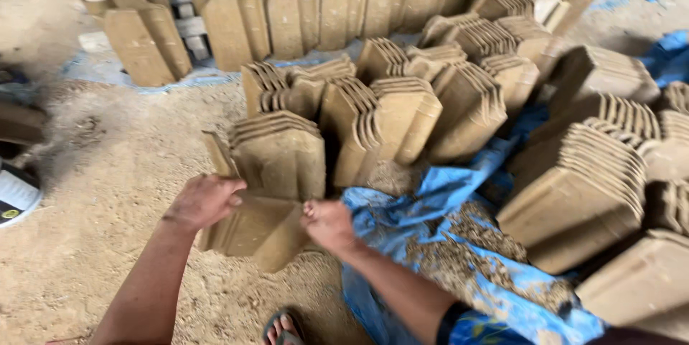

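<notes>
Head view, and I read it from the left edge across. Far out from my fingers on that side a round dark object with a white face [13,198] lies on the sandy floor [93,244]. My left hand [203,201] comes next, fingers curled over the left edge of a tan clay roof tile [255,230], which tilts low between both hands, just above the sand. Directly past the fingertips a stack of tiles on edge [280,155] stands touching or just behind the held tile; I cannot tell which. My right hand [329,224] grips the tile's right edge, fingers closed on it, thumb on top. Below the two hands a sandalled foot [283,327] shows at the bottom edge. To the right of my right fingers a crumpled blue tarp [430,194] spreads out, dusted with sawdust-like litter. Beyond it, well away from the fingers, leaning tile stacks [581,187] crowd the right side, and more upright rows [287,15] line the far top.
</notes>
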